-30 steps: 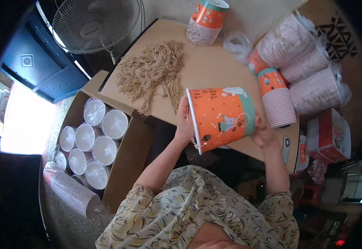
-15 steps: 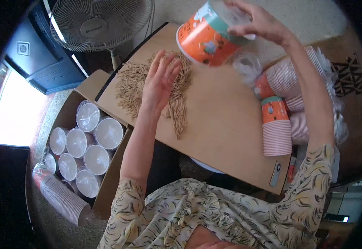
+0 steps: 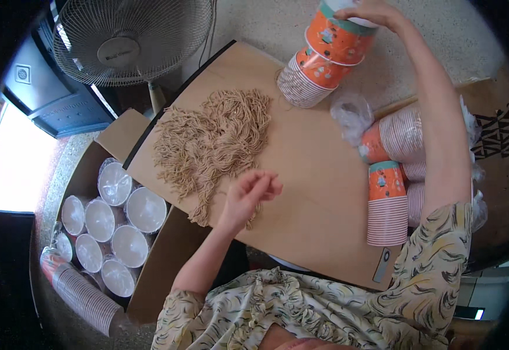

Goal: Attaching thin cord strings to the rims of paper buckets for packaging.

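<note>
At the far edge of the cardboard-topped table, my right hand [image 3: 371,10] grips the upper end of a large orange and teal paper tub [image 3: 339,39]. The tub's lower rim meets a stack of nested paper cups [image 3: 308,80], orange at one end and pale-rimmed at the other. My left hand [image 3: 252,195] is over the near middle of the table, its fingers curled in and nothing visible in them. A tangled heap of beige cords [image 3: 216,137] lies just beyond and left of it.
More stacked cups [image 3: 387,204] stand on the table's right side, beside crumpled clear plastic [image 3: 351,116]. An open carton [image 3: 167,262] on the left holds several plastic-wrapped white tubs [image 3: 129,245]. A fan [image 3: 132,44] stands at the far left.
My right hand has brought the tub farther away, onto the end of the cup stack. My left hand has come down nearer to me, and its spread fingers have curled.
</note>
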`<state>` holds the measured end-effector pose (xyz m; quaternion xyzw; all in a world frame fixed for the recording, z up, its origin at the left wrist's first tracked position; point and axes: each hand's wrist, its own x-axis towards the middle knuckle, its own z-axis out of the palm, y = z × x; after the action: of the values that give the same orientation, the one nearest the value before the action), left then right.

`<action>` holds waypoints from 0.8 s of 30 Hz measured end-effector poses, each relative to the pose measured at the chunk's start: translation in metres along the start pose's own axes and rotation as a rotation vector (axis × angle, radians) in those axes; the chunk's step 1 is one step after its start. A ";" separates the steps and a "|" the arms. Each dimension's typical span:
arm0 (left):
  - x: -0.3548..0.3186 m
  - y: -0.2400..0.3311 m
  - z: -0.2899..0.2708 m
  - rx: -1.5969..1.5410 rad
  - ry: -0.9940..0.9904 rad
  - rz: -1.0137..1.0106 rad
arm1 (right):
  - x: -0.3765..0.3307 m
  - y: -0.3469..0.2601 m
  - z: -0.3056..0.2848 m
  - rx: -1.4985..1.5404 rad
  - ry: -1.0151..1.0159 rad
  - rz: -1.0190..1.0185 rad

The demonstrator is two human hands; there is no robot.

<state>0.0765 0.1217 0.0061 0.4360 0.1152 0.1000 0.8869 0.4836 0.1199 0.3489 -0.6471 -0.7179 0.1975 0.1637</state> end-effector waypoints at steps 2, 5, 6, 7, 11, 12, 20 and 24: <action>-0.021 -0.013 -0.011 -0.002 0.073 -0.034 | 0.031 -0.005 0.032 -0.462 0.155 0.805; -0.034 -0.026 -0.010 0.068 0.016 -0.063 | -0.028 0.066 0.016 -0.291 0.159 0.882; -0.038 -0.029 -0.011 0.095 0.002 -0.079 | -0.028 0.078 0.026 -0.283 0.160 0.883; -0.043 -0.030 -0.010 0.087 0.003 -0.094 | -0.026 0.086 0.037 -0.170 0.216 0.843; -0.047 -0.045 0.000 0.138 -0.035 -0.101 | -0.023 0.125 0.082 -0.120 0.454 0.777; -0.046 -0.050 0.004 0.182 -0.061 -0.117 | -0.025 0.132 0.096 -0.126 0.527 0.730; -0.047 -0.075 0.042 0.358 -0.223 -0.146 | -0.092 -0.013 0.298 -0.328 1.124 0.119; -0.042 -0.082 0.059 0.500 -0.246 -0.115 | -0.214 -0.131 0.416 0.135 0.905 0.499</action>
<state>0.0597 0.0165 -0.0193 0.6427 0.0526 -0.0355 0.7635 0.1899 -0.1336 0.0567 -0.8071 -0.3849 -0.0233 0.4471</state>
